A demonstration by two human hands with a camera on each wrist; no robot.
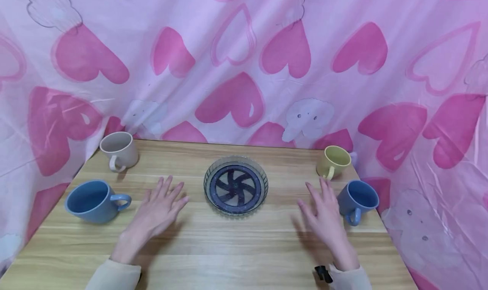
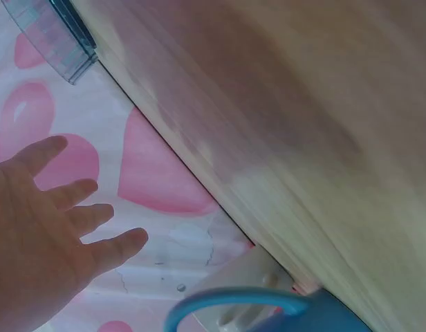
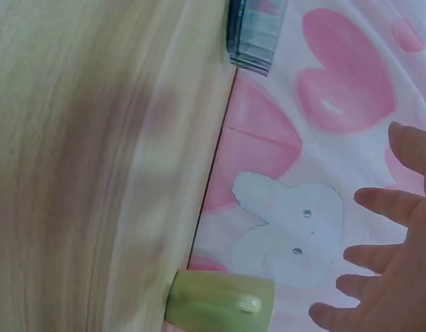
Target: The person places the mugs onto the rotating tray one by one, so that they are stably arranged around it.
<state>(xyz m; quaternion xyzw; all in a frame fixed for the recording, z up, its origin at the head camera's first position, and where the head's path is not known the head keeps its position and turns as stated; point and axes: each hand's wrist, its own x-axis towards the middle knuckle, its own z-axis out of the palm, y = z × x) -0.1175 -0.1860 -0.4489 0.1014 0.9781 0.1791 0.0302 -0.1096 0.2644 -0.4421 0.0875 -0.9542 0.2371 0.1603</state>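
My left hand (image 1: 158,209) hovers above the table with its fingers spread, holding nothing. Nearest to it is a large blue mug (image 1: 93,203), whose handle points toward the hand; a greyish-white mug (image 1: 123,152) stands farther back. Over on the right, my right hand (image 1: 324,214) is also spread in the air and holds nothing. A second blue mug (image 1: 358,199) stands just right of it, and a yellow-green mug (image 1: 331,163) is beyond its fingertips. Between the hands sits a round clear dish (image 1: 207,188) with a dark blue pinwheel-patterned disc (image 1: 234,188) inside.
The wooden table (image 1: 225,256) ends at a back edge against a pink heart-patterned cloth (image 1: 236,40), which also hangs along both sides. The pale mug stands near the back left corner, the yellow-green one near the back right.
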